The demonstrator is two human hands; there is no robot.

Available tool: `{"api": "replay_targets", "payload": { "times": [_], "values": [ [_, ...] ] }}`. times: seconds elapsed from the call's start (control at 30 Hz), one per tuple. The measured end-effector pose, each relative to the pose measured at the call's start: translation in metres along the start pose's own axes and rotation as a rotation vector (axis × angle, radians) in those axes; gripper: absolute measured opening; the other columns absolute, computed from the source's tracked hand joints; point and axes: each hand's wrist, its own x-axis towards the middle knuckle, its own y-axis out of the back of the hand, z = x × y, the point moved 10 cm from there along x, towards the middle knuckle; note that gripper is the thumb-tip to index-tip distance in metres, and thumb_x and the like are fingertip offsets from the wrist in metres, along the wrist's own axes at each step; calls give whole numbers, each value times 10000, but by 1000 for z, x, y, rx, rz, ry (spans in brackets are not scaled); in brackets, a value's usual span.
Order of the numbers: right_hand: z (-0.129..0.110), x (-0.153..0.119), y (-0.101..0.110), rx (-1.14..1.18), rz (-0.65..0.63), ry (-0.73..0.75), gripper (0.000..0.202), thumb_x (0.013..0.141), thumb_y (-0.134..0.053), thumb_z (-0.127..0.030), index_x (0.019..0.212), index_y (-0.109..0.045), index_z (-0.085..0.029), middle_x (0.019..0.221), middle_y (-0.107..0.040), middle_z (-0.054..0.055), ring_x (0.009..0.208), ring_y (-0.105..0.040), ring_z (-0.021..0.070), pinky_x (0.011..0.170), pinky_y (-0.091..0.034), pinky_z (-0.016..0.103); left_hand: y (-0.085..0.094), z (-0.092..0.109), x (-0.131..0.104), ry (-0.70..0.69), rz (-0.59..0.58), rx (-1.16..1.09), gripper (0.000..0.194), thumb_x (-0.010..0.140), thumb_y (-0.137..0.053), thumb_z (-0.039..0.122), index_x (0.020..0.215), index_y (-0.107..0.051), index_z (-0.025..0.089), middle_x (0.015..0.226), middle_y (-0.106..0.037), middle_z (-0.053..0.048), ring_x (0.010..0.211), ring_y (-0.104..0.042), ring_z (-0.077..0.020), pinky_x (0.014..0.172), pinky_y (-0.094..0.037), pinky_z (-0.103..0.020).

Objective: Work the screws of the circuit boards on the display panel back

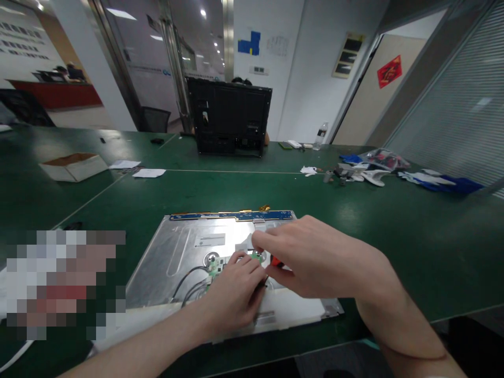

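Observation:
A flat silver metal display panel [183,231] lies on the table in front of me, with a blue circuit strip [232,216] along its far edge. My left hand [238,289] rests on a small green circuit board [216,266] at the panel's middle, its bent fingers close together and pressing on the board. Dark cables [189,276] run from that board to the left. Close beside, my right hand [315,257] is closed around a red-handled tool [276,261]. Most of the tool is hidden by the fingers, and its tip cannot be made out.
A black panel housing [232,118] stands upright across the table [220,189], with a person partly behind it. An open cardboard box [74,170] and papers [149,172] lie at left. Gloves [374,176], bagged items [386,158] and a bottle [321,135] are at right. A blurred patch covers the left front.

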Motion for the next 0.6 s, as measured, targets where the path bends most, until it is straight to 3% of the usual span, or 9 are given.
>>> {"api": "replay_targets", "payload": {
  "times": [0.1, 0.27, 0.4, 0.6],
  "values": [
    [-2, -1, -2, 26, -11, 13, 136, 843, -613, -227, 943, -522, -213, 832, -689, -5, 710, -633, 176, 508, -247, 284, 0, 0, 0, 1, -2, 2, 170, 850, -510, 178, 1002, -580, 209, 999, -647, -76, 983, -573, -263, 974, -365, -457],
    [7, 2, -2, -87, -2, -96, 74, 876, -594, -281, 858, -559, -218, 713, -672, 8, 607, -611, 179, 497, -192, 286, 2, 0, 0, 3, 18, 0, 218, 835, -504, 157, 1031, -581, 212, 1006, -645, -74, 974, -574, -259, 966, -367, -456],
    [3, 1, -2, -62, -7, -40, 51, 896, -551, -266, 921, -540, -222, 726, -670, -4, 613, -605, 172, 495, -198, 281, 1, 1, 0, -2, 8, 4, 182, 850, -496, 170, 1007, -584, 200, 1004, -647, -82, 979, -574, -264, 962, -371, -458],
    [-7, -3, -3, 45, -22, 26, 195, 835, -629, -257, 980, -505, -217, 841, -694, -3, 709, -641, 178, 514, -285, 276, -1, 1, 0, 3, -2, 10, 144, 860, -494, 197, 974, -581, 202, 992, -652, -79, 982, -577, -268, 934, -392, -454]
  ]
}}
